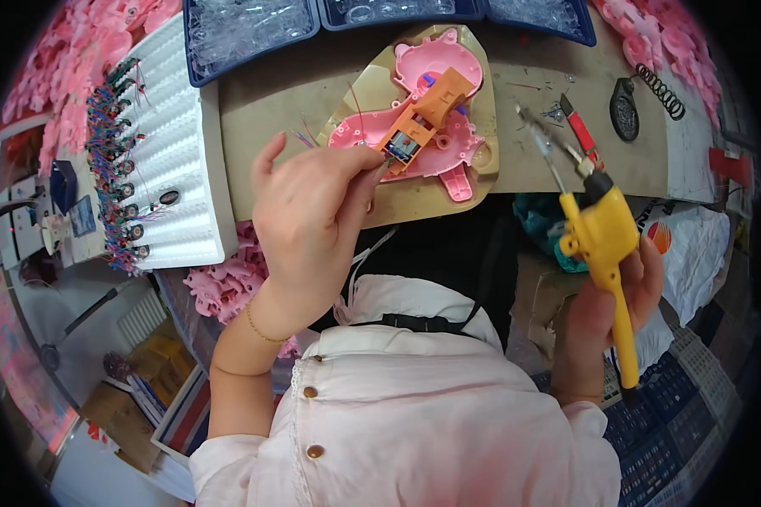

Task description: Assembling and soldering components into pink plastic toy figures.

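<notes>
- The pink shell (pixel 435 61) lies open in the tan holder (pixel 365 91) on the table (pixel 262 118), the orange housing (pixel 444 97) already set inside.
- Left hand (pixel 303 203): grip pinched narrow beside the housing; contents cannot be told.
- Right hand (pixel 590 316): grip wrapped around the yellow soldering tool (pixel 613 228), its tip apart from the shell.
- Assembly looks unfinished: shell uncovered, wires (pixel 303 139) loose.

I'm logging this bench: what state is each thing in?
Left hand: pinched shut at the orange casing
Right hand: gripping the yellow soldering tool
Yellow soldering tool: held raised
Orange casing: open, innards showing
Pink shell: lying open side up
Blue trays: filled with clear pieces
Red cutter: lying down, unheld
</notes>
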Motion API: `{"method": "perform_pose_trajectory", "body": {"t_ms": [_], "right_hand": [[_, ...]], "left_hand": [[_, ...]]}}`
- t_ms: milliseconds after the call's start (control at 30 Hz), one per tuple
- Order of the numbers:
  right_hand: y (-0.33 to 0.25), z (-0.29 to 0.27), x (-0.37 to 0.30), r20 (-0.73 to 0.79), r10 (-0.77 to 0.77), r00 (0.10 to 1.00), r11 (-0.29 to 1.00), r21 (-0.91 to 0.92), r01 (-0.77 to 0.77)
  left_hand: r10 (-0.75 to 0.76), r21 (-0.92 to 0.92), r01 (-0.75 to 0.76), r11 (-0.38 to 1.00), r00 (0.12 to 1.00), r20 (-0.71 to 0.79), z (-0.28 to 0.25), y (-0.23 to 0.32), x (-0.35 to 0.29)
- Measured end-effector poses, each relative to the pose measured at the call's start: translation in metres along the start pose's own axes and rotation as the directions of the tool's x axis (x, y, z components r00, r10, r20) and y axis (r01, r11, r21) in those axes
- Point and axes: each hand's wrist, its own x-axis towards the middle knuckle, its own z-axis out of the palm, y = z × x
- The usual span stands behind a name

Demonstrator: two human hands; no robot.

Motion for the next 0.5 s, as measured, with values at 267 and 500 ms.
{"method": "perform_pose_trajectory", "body": {"t_ms": [267, 500], "right_hand": [[0.012, -0.002, -0.018, 0.291, -0.088, 0.953, 0.879, 0.473, -0.063], [0.01, 0.008, -0.004, 0.44, -0.223, 0.87, 0.931, 0.36, 0.056]], "left_hand": [[-0.003, 0.126, -0.004, 0.992, 0.999, 0.053, 0.01, 0.003, -0.002], [-0.036, 0.099, 0.03, 0.995, 0.997, 0.062, 0.01, 0.001, -0.002]]}}
